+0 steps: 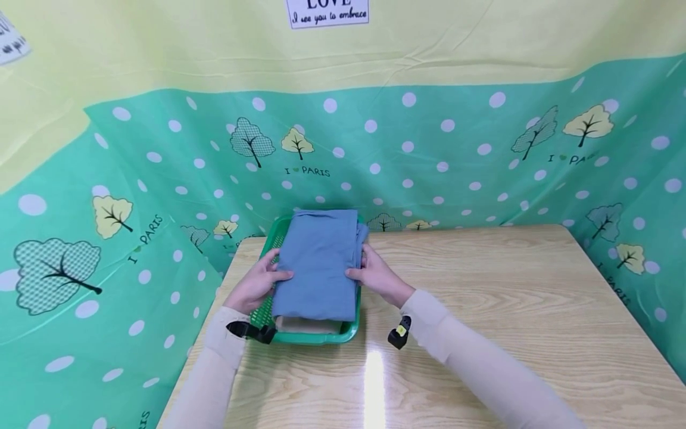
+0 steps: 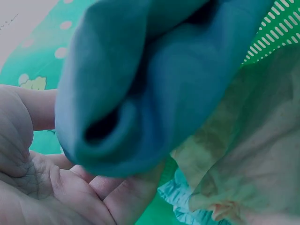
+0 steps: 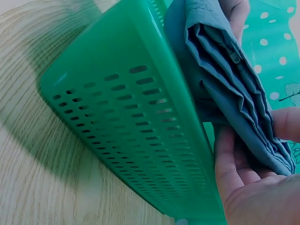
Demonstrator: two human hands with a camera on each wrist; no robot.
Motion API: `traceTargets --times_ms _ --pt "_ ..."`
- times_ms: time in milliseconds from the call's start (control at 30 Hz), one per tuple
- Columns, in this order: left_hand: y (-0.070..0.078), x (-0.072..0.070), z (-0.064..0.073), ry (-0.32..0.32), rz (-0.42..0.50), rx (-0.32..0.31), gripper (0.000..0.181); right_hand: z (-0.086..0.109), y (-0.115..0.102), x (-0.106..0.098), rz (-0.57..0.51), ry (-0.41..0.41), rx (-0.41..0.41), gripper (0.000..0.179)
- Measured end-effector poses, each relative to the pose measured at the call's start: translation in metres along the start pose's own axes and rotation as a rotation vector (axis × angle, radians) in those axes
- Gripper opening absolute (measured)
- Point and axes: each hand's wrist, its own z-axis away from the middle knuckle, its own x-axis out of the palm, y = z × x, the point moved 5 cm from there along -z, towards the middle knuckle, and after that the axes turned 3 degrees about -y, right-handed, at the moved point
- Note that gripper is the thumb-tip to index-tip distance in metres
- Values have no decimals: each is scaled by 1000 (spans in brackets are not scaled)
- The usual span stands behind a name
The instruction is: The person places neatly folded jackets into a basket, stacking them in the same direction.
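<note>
A folded blue garment lies level over a green plastic basket near the back left of the table. My left hand grips its left side, thumb on top and fingers beneath. At the opposite side, my right hand holds the layered edge between thumb and fingers. That edge shows several folds and a zipper pull in the right wrist view, above the basket's rim. Under the garment, beige cloth shows inside the basket, with a light-blue ruffled piece beside it in the left wrist view.
The wooden table extends to the right of the basket. A green and yellow printed curtain hangs along the back and both sides, close behind the basket. Each wrist wears a black strap mount.
</note>
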Motion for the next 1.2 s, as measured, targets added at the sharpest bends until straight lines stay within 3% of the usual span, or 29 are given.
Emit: traceTargets --times_ms 367,667,833,1200 --pt "-1 -11 4 13 -37 -7 80 -8 -4 9 92 1 39 64" --pt "-19 -16 1 66 -119 -99 82 -9 -6 14 158 -8 109 78" --pt "-27 -15 0 98 -180 -112 80 -1 -10 19 301 16 98 75" --pt "-24 -12 4 163 -327 -163 78 11 -18 31 670 -2 -39 60"
